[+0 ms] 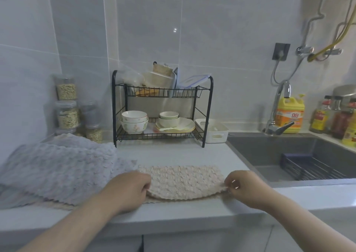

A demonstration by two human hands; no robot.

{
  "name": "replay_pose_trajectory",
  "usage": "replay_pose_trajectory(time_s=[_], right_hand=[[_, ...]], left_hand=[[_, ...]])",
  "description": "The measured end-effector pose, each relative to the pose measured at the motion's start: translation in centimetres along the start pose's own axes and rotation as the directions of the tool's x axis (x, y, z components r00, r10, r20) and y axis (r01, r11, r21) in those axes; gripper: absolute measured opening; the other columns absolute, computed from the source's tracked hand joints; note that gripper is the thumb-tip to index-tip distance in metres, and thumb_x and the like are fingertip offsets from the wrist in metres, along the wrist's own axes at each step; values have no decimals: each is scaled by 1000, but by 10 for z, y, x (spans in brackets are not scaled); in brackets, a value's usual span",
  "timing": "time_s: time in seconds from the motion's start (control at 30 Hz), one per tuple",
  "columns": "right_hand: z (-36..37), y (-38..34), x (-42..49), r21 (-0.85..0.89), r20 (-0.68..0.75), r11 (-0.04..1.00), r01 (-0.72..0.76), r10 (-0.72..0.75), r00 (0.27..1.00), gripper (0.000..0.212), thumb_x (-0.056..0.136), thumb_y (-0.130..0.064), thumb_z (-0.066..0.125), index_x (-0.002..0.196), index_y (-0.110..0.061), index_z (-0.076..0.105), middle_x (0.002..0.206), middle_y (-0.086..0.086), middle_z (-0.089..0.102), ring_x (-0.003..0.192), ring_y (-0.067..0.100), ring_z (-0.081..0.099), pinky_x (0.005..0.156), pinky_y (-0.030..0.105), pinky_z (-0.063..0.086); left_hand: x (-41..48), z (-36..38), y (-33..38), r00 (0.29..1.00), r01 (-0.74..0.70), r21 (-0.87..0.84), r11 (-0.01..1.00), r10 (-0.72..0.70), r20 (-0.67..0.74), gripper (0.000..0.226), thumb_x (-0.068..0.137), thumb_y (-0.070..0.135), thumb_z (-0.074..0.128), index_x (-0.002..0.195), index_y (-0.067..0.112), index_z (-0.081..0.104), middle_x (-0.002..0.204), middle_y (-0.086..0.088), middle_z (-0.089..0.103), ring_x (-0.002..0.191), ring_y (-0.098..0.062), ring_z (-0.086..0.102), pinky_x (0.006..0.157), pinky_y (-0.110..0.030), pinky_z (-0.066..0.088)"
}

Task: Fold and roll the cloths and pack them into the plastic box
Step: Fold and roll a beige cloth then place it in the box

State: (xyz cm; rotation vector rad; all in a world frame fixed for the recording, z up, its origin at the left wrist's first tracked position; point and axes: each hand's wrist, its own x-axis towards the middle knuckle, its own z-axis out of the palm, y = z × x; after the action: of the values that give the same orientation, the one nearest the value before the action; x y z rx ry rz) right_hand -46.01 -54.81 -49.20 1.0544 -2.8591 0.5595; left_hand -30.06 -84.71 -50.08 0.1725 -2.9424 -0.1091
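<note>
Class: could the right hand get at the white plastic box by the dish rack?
Probably yes: only bare counter lies between the right hand and the white plastic box, though it pinches the beige cloth.

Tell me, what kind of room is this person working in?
Most likely a home kitchen: a sink with a faucet, a black dish rack holding bowls and plates, and a yellow dish soap bottle.
</note>
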Motion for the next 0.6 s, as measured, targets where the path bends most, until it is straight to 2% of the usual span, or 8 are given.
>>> replay_pose_trajectory(time_s=[0.07,0.13,0.23,0.3,0.37,0.43,0.53,0.6], right_hand=[[5,2,-2,-33,24,999,22,-21,999,21,80,-17,57,75,-38,57,85,-18,63,79,-4,58,75,16,48],[9,4,-3,-53,27,998,32,-31,999,21,80,-22,59,71,-39,54,82,-19,62,75,-8,55,71,12,46],[12,5,-3,-77,12,995,55,-54,998,16,85,-30,61,73,-36,53,79,-19,59,72,-9,54,65,8,40],[12,5,-2,-69,-24,996,55,-57,998,9,90,-27,57,81,-30,56,77,-19,58,70,-7,54,61,8,39],[13,6,1,-84,-53,996,44,-49,997,7,92,-24,52,86,-26,54,76,-16,56,71,1,54,60,12,39],[15,6,4,-141,-44,989,37,-44,998,10,92,-21,48,84,-25,50,79,-12,55,76,13,54,65,22,42],[19,5,4,-214,11,971,103,-103,995,19,86,-15,46,71,-27,43,75,-10,49,77,17,51,69,28,43],[19,6,3,-213,45,969,129,-122,992,27,83,-15,47,63,-29,36,72,-12,45,75,16,49,69,28,44]], left_hand=[[-3,5,1,999,-15,32,999,14,43,11,88,19,42,79,23,45,85,8,54,75,-13,48,54,-22,29],[-4,6,2,998,-22,34,999,20,61,9,88,19,43,80,23,45,86,8,54,76,-13,48,54,-22,28],[0,5,0,998,0,6,1000,0,58,12,89,21,42,77,22,44,86,6,54,80,-16,51,63,-28,38],[5,5,-4,999,42,-28,999,-41,35,11,91,20,40,80,21,43,84,2,53,79,-19,51,67,-33,41],[7,5,-6,999,45,-16,999,-44,19,13,91,17,39,79,21,38,79,3,48,75,-20,47,65,-35,39],[6,7,-6,1000,-9,45,999,7,29,19,89,10,37,75,23,32,75,6,41,75,-19,46,64,-35,37],[2,14,-7,995,-86,101,991,81,58,19,84,5,34,77,22,32,72,9,34,93,-24,52,71,-35,40],[1,14,-9,993,-102,95,990,96,65,17,83,6,35,79,23,36,75,9,37,101,-27,53,75,-36,45]])
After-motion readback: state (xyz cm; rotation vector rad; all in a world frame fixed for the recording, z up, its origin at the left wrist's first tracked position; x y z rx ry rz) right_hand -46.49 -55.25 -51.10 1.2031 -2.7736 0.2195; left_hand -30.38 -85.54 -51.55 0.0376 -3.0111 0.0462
